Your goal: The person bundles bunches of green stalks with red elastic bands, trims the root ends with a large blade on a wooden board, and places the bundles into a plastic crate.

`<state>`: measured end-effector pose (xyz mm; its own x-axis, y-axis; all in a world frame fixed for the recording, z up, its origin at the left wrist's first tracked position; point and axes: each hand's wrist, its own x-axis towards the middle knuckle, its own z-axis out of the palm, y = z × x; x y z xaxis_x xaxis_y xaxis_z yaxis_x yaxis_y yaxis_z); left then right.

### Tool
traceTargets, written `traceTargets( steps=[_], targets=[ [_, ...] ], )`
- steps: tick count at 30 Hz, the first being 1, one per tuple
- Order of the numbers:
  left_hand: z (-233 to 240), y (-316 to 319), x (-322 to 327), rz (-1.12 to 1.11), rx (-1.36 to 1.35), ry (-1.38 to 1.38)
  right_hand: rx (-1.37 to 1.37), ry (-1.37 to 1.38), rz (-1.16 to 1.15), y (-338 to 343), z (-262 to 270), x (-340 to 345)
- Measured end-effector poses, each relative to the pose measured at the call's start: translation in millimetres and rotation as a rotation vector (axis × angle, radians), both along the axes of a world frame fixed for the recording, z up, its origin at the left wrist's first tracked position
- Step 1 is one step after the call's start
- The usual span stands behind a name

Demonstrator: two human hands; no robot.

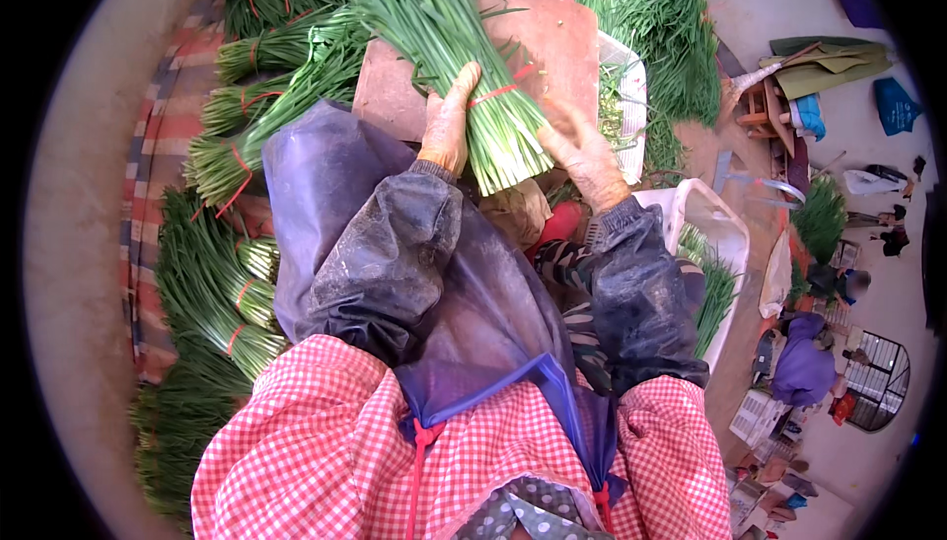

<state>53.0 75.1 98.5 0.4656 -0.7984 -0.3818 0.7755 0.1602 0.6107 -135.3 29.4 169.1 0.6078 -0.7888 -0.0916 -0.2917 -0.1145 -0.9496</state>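
A large bundle of green garlic chives [444, 44] with pale cut stems lies over a reddish-brown board [551, 29]. My left hand [449, 118] is closed round its left side, the thumb lying on top. A red tie [493, 95] circles the stems just right of that thumb, with a loose end towards the upper right. At the right of the stem ends is my right hand [584, 152], slightly blurred, its fingertips close to the stems; whether they touch the tie or the stems is unclear.
Tied chive bundles [229, 170] lie on a plaid cloth [152, 244] at left. Right of the board stand a white basket [635, 107] with trimmings and a white crate [732, 229] with chives. More chives [666, 44] lie beyond. A person in purple [803, 362] is far right.
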Motion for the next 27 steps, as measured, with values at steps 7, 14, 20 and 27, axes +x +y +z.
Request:
traceTargets(
  steps=[7,14,20,27],
  targets=[
    [17.1,30.4,-7.8,-0.079,0.193,-0.534,0.217,-0.189,-0.083,22.4,-24.4,17.3],
    [26.7,60.3,-13.7,-0.253,0.109,-0.383,-0.136,-0.107,-0.062,23.1,-41.9,22.5],
    [-13.6,51.4,-10.0,-0.201,0.178,-0.645,-0.468,0.131,0.031,25.7,-33.3,19.7],
    [2.8,55.3,-19.3,-0.229,0.338,-0.759,-0.81,0.204,-0.092,29.3,-34.3,26.5]
  ],
)
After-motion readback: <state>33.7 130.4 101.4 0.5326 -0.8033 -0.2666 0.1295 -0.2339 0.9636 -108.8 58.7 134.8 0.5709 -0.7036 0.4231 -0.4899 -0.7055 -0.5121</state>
